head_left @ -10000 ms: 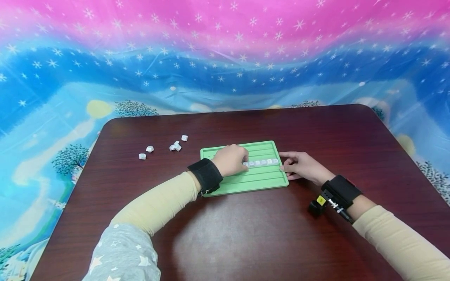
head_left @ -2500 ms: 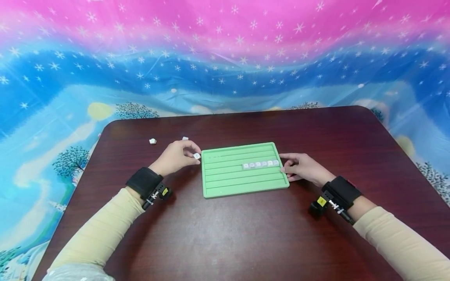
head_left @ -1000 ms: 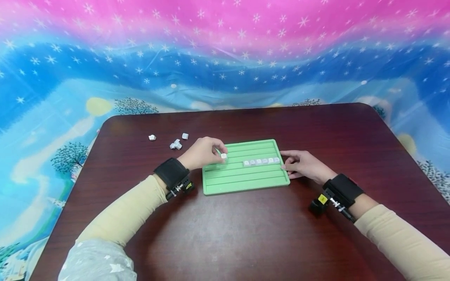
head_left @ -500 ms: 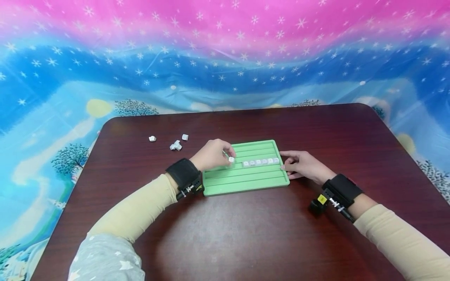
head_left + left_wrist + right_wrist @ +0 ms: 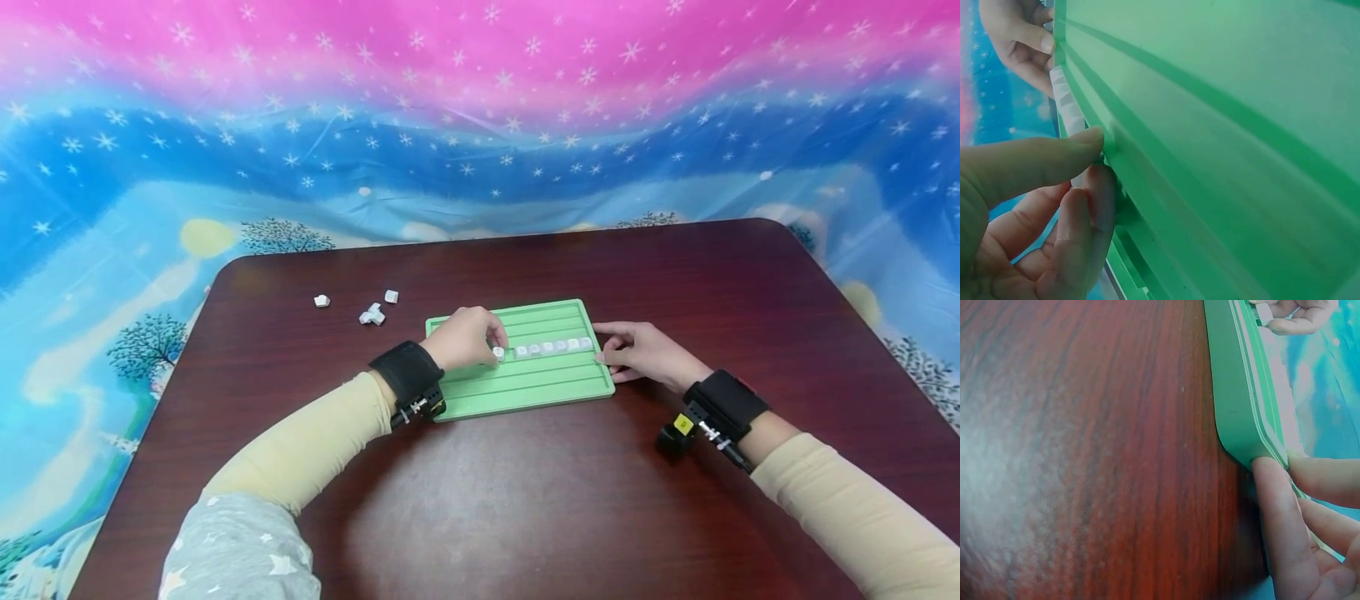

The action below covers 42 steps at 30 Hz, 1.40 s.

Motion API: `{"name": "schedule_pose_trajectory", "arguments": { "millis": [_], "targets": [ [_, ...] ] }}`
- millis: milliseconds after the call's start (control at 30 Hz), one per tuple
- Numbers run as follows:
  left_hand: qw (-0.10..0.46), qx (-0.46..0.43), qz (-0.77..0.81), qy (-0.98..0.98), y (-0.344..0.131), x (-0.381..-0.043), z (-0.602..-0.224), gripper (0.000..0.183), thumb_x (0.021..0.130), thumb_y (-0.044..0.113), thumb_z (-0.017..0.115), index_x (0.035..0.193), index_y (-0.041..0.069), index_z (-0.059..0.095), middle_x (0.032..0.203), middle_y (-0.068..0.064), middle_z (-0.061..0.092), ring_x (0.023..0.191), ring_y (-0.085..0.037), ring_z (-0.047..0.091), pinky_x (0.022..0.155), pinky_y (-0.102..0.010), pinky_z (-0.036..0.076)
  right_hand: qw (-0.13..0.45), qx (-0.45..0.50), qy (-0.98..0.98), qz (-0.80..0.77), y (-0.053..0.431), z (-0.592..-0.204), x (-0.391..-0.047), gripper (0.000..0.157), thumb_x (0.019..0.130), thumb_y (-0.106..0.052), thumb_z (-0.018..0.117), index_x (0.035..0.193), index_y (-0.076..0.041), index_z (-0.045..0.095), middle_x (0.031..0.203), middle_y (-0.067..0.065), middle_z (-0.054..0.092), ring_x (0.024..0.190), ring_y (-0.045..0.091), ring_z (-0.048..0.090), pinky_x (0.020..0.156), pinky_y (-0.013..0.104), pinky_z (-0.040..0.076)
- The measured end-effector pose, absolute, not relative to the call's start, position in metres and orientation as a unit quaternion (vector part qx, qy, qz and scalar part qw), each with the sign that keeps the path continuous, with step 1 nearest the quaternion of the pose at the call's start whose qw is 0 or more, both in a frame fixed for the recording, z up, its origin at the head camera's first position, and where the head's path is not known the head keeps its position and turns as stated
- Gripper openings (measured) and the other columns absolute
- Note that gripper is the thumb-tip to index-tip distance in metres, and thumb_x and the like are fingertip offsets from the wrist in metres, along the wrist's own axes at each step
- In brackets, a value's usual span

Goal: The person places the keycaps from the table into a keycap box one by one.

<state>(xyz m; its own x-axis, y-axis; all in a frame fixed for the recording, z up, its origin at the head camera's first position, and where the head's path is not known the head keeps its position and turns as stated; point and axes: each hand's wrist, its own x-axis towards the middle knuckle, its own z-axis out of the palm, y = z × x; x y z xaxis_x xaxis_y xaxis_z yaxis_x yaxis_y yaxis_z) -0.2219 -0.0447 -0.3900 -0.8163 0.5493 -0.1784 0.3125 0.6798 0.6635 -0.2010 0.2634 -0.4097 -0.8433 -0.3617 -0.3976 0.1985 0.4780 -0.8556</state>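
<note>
Low above green tray: left hand, fingers in a pinch round white block

Head view: I look forward and down across the table, far enough back to frame the green tray. Left wrist: close in, aimed along the tray past the left hand toward the right hand. Right wrist: close, low, facing along the tray's edge from the opposite end. All three share both hands.
</note>
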Motion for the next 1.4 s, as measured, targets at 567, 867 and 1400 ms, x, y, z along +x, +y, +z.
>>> {"name": "schedule_pose_trajectory", "arguments": {
  "millis": [567,867,1400],
  "targets": [
    [0.171,0.235,0.302,0.908,-0.031,-0.223,-0.395,0.019,0.079,-0.003,0.081,0.091,0.009,0.073,0.084,-0.001,0.065,0.081,-0.018,0.058,0.073,-0.029,0.048,0.277,-0.049,0.815,-0.507,0.263,-0.411,-0.201,0.069,0.101,-0.004,0.064,0.159,0.003,0.028,0.102,0.017,0.054,0.084,0.019,0.067,0.075,0.031,0.059],
    [0.171,0.225,0.307,0.909,-0.035,-0.221,-0.393,0.014,0.082,0.006,0.083,0.092,0.010,0.074,0.086,0.001,0.067,0.085,-0.016,0.061,0.078,-0.031,0.050,0.279,-0.047,0.815,-0.506,0.265,-0.410,-0.203,0.068,0.101,-0.003,0.063,0.159,0.003,0.029,0.103,0.019,0.054,0.085,0.019,0.068,0.076,0.032,0.060],
    [0.170,0.223,0.286,0.916,-0.030,-0.219,-0.389,0.012,0.085,0.007,0.083,0.091,0.009,0.073,0.085,0.000,0.067,0.083,-0.017,0.061,0.079,-0.031,0.050,0.279,-0.047,0.813,-0.508,0.263,-0.410,-0.203,0.069,0.101,-0.004,0.064,0.159,0.004,0.028,0.103,0.017,0.054,0.084,0.018,0.067,0.074,0.031,0.060]
  ]
}}
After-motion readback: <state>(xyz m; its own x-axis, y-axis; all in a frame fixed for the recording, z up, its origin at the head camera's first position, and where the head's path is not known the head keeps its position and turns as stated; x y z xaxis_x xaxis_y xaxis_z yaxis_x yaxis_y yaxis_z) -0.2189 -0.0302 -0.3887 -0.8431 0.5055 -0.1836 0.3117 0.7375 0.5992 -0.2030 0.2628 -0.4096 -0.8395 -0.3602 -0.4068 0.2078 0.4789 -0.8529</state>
